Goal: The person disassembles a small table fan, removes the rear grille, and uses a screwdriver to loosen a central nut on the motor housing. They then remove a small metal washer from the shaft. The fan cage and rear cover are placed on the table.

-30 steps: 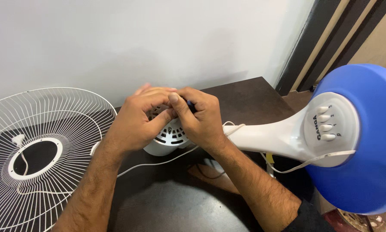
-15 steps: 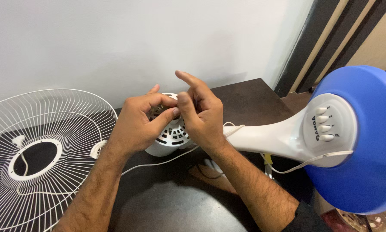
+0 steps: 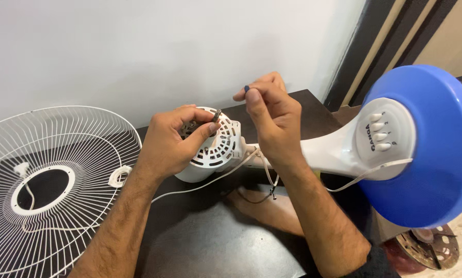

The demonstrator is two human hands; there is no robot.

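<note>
Against a plain white wall, a dark surface (image 3: 210, 242) carries a dismantled fan. Its white motor housing (image 3: 213, 146) is steadied by the left hand (image 3: 177, 141), closed around its top beside the bare shaft (image 3: 216, 115). A small dark-tipped part (image 3: 247, 88) is pinched in the right hand (image 3: 272, 118), raised just above. A wire guard (image 3: 56, 180) leans at the left; the blue base (image 3: 431, 149) lies tipped at the right.
</note>
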